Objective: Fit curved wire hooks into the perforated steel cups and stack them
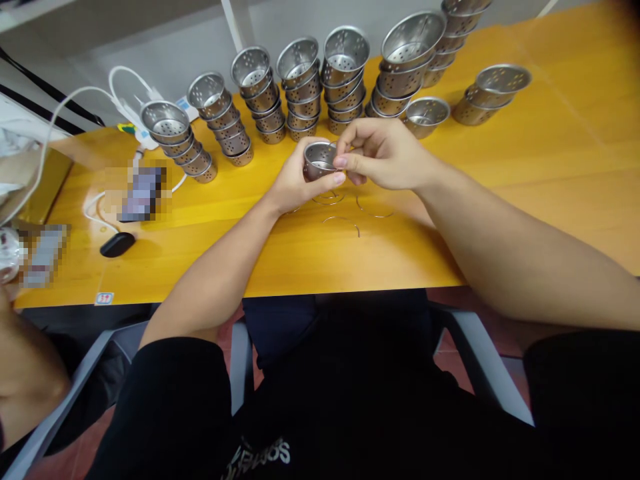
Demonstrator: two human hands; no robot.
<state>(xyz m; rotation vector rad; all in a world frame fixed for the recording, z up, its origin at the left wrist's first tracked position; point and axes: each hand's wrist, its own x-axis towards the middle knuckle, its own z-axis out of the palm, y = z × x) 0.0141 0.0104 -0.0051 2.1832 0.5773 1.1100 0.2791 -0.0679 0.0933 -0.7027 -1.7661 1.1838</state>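
Note:
A small perforated metal cup is gripped in my left hand, its open mouth facing up and toward me. The thumb lies along the near side of the cup. At the cup's right rim, my right hand is closed in a pinch, with what looks like a thin metal wire between thumb and forefinger; the fingers hide most of it. Several thin curved wires lie loose on the yellow table just below both hands.
Stacks of perforated cups line the back of the table. A single cup and a short stack stand to the right. At left are a phone, a white cable and a black oval object. Another person's arm shows at far left.

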